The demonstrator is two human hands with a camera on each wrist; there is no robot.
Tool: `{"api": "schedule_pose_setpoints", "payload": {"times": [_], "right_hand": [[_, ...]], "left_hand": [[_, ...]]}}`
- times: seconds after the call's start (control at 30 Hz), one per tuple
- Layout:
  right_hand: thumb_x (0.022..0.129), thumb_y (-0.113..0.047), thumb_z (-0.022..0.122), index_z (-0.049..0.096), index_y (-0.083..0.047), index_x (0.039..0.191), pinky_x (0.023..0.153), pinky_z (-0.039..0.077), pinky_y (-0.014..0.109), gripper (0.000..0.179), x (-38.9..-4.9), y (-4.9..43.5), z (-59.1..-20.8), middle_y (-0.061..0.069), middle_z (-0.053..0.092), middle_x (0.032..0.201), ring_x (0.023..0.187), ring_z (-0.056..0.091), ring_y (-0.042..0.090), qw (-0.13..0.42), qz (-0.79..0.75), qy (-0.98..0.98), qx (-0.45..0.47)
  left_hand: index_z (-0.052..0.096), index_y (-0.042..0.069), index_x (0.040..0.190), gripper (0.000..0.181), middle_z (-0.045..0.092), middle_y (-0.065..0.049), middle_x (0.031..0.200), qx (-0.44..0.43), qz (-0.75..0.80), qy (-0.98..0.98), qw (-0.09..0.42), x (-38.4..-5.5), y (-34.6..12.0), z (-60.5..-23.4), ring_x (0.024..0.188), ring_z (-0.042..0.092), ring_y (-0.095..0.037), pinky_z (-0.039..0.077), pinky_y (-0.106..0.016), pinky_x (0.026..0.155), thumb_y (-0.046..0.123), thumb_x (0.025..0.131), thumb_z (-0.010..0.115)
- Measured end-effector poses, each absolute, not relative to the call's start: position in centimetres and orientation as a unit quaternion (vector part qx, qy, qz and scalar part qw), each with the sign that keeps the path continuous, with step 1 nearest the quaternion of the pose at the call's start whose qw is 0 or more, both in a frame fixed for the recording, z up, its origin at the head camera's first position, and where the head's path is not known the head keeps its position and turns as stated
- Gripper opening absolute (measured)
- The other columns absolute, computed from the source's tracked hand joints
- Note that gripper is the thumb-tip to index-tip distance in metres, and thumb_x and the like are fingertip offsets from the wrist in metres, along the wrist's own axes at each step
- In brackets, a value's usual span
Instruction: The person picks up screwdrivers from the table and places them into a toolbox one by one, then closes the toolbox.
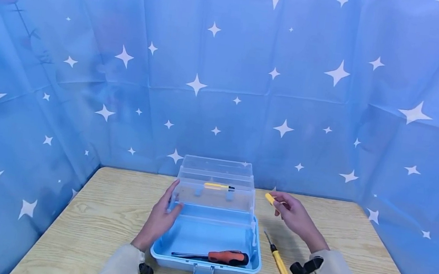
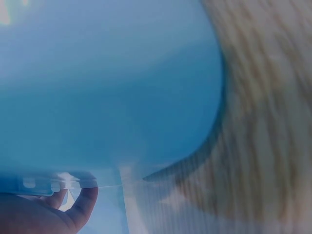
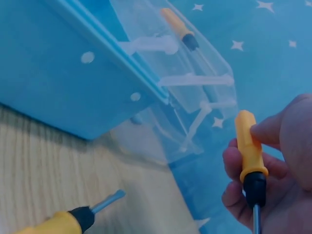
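A light-blue toolbox stands on the table with its clear top folded up and back. My left hand holds the box's left side, thumb over the inner edge and fingers along the outside. To the right of the box, my right hand pinches a yellow-handled screwdriver between thumb and fingers, raised above the table. In the clear upper tray lies another yellow screwdriver. An orange-and-black screwdriver rests on the box floor near the front wall.
One more yellow-handled screwdriver lies on the wooden table, between the box and my right forearm. A latch hangs at the box's front. Behind the table and along both sides hangs a blue star-patterned curtain.
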State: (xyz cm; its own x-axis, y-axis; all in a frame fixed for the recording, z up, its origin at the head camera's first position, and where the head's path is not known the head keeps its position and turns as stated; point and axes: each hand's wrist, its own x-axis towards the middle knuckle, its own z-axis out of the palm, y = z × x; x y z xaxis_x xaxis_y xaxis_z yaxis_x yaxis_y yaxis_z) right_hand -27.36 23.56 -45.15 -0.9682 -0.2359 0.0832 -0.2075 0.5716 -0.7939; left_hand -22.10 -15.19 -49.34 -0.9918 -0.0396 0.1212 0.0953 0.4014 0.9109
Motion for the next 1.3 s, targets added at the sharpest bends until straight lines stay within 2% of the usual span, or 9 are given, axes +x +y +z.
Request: {"api": "schedule_pose_setpoints", "payload": {"times": [0.2,0.33,0.7,1.1,1.3], "right_hand": [[0.105,-0.018,0.049,0.056,-0.009,0.135,0.055,0.046,0.030,0.032,-27.7,23.0,-44.1,0.011,0.059,0.098,0.075,0.056,0.021,0.014,-0.443,0.886,-0.138],[0.105,-0.019,0.049,0.056,-0.010,0.135,0.054,0.045,0.029,0.033,-27.9,22.7,-43.2,0.009,0.059,0.094,0.075,0.055,0.022,0.017,-0.447,0.881,-0.154],[0.104,-0.015,0.049,0.057,-0.010,0.134,0.056,0.044,0.028,0.031,-28.4,21.5,-41.9,0.010,0.059,0.098,0.082,0.057,0.025,0.022,-0.454,0.874,-0.171],[0.104,-0.014,0.049,0.059,-0.012,0.132,0.060,0.048,0.031,0.030,-29.2,19.9,-41.1,0.008,0.060,0.098,0.080,0.057,0.024,0.016,-0.440,0.875,-0.204],[0.104,-0.014,0.049,0.059,-0.012,0.133,0.061,0.050,0.032,0.030,-29.5,19.1,-40.5,0.011,0.063,0.101,0.080,0.057,0.023,0.020,-0.429,0.876,-0.219]], "left_hand": [[0.019,0.054,0.151,0.066,0.030,0.001,0.161,-0.015,-0.549,-0.834,0.056,-22.1,-15.1,-49.5,0.146,0.034,-0.034,0.030,-0.064,0.113,0.029,0.102,0.055],[0.019,0.056,0.150,0.065,0.029,0.003,0.161,-0.013,-0.551,-0.832,0.055,-22.2,-15.0,-49.4,0.146,0.034,-0.033,0.030,-0.063,0.113,0.029,0.102,0.055],[0.019,0.055,0.151,0.065,0.030,0.003,0.161,-0.012,-0.549,-0.834,0.055,-22.1,-14.9,-49.3,0.146,0.034,-0.031,0.030,-0.062,0.114,0.032,0.102,0.055],[0.019,0.056,0.150,0.065,0.030,0.004,0.161,-0.014,-0.553,-0.831,0.056,-22.1,-15.0,-49.3,0.145,0.035,-0.031,0.030,-0.061,0.114,0.032,0.102,0.055],[0.019,0.047,0.154,0.067,0.031,-0.001,0.161,-0.023,-0.549,-0.833,0.065,-22.1,-15.1,-49.3,0.145,0.035,-0.034,0.030,-0.062,0.114,0.027,0.102,0.055]]}}
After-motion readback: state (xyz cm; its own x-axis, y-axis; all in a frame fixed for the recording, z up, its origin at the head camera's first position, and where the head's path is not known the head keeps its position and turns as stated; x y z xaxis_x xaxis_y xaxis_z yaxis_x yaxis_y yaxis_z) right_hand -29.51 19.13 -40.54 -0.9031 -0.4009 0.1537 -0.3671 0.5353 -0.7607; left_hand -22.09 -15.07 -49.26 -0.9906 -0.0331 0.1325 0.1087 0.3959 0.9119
